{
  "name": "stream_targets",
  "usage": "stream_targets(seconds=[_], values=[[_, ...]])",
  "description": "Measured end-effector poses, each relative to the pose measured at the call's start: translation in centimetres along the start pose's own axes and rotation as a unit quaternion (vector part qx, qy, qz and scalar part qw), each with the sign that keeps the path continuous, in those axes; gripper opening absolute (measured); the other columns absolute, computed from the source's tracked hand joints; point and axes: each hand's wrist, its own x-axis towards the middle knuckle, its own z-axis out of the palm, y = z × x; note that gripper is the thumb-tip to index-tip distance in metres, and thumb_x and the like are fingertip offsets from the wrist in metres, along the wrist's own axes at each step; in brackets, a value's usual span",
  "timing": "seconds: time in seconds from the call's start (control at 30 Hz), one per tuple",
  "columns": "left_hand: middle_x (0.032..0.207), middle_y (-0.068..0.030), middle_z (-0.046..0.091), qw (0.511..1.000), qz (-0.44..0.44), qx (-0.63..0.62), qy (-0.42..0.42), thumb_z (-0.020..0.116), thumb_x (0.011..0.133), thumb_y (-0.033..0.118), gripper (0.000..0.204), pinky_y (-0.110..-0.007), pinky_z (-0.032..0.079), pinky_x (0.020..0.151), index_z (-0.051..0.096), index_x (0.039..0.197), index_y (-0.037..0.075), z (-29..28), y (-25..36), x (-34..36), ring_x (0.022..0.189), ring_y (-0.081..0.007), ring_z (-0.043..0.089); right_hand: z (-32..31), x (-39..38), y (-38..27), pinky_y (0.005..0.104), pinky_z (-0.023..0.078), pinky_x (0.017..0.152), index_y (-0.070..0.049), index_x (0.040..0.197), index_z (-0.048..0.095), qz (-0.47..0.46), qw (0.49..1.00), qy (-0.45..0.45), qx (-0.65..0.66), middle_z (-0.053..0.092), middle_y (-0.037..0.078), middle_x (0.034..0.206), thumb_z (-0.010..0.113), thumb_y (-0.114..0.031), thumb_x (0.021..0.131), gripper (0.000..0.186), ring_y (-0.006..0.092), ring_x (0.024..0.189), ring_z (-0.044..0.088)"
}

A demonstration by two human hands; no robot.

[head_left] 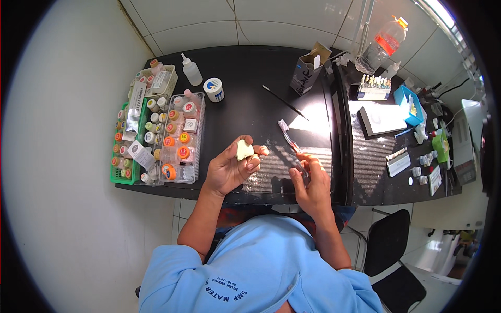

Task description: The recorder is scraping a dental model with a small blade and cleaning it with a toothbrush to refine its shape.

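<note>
Between the thumb and fingers of my left hand (229, 169) is a small pale yellow piece (243, 149) with a curved notch, which looks like a bit of plaster dental model. My right hand (314, 185) is closed around the handle of a toothbrush (288, 136). The brush's bristle head points up and away, to the right of the yellow piece and apart from it. Both hands are above the front edge of the black table (235, 120). Pale dust lies on the tabletop around them.
Left stand a clear bin (201, 117) and a green basket (113, 156) of small bottles. Behind are a squeeze bottle (192, 72), a white jar (214, 89), a thin brush (284, 101) and a dark box (307, 75). A tooth shade guide (373, 87) and white box (382, 119) sit right.
</note>
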Motion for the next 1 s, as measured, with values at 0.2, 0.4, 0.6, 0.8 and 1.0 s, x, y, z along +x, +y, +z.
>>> stream_targets(seconds=[0.2, 0.4, 0.6, 0.8, 1.0], values=[[0.139, -0.0221, 0.064, 0.985, 0.020, 0.162, 0.055, 0.068, 0.111, 0.044, 0.049, -0.030, 0.056, 0.099, 0.048, 0.139, 0.009, 1.7, -1.3, -0.6, 0.105, -0.0166, 0.064, 0.7, -1.4, 0.9, 0.0316, 0.051, 0.069, 0.002, 0.118, 0.067, 0.033, 0.992, 0.016, 0.118, 0.070, 0.013, 0.091, 0.074, -0.011, 0.105, 0.020, 0.0177, 0.076, 0.066], [0.145, -0.0143, 0.064, 0.899, 0.106, 0.414, 0.097, 0.091, 0.094, 0.018, 0.061, -0.031, 0.058, 0.100, 0.045, 0.134, 0.010, 1.6, -3.4, -1.1, 0.112, -0.0122, 0.064, 2.2, -1.5, -0.1, 0.0224, 0.049, 0.066, 0.001, 0.118, 0.070, 0.110, 0.917, -0.068, 0.378, 0.071, -0.001, 0.094, 0.076, -0.014, 0.107, 0.020, 0.0043, 0.081, 0.063], [0.141, -0.0145, 0.066, 0.901, 0.087, 0.415, 0.086, 0.096, 0.089, 0.019, 0.064, -0.034, 0.058, 0.104, 0.048, 0.131, 0.008, 1.7, -4.6, -1.4, 0.121, -0.0164, 0.067, 2.7, -1.1, -0.2, 0.0205, 0.048, 0.065, -0.001, 0.122, 0.071, 0.215, 0.829, -0.146, 0.495, 0.073, 0.000, 0.097, 0.075, -0.021, 0.109, 0.024, 0.0028, 0.079, 0.062], [0.131, -0.0099, 0.067, 0.871, 0.106, 0.469, 0.101, 0.090, 0.094, 0.038, 0.068, -0.033, 0.056, 0.103, 0.053, 0.140, 0.005, 0.8, -5.3, -2.4, 0.121, -0.0161, 0.066, 3.7, -1.0, 0.0, 0.0203, 0.045, 0.059, 0.000, 0.119, 0.073, 0.224, 0.828, -0.131, 0.497, 0.075, 0.002, 0.093, 0.077, -0.019, 0.108, 0.022, 0.0038, 0.074, 0.062], [0.126, -0.0060, 0.057, 0.835, 0.148, 0.518, 0.112, 0.076, 0.108, 0.039, 0.073, -0.029, 0.052, 0.100, 0.047, 0.159, -0.003, 2.2, -5.2, -2.1, 0.107, -0.0130, 0.061, 4.2, -0.8, -0.2, 0.0210, 0.044, 0.056, 0.000, 0.113, 0.074, 0.232, 0.824, -0.136, 0.498, 0.074, 0.003, 0.086, 0.076, -0.019, 0.108, 0.019, 0.0047, 0.068, 0.060]])
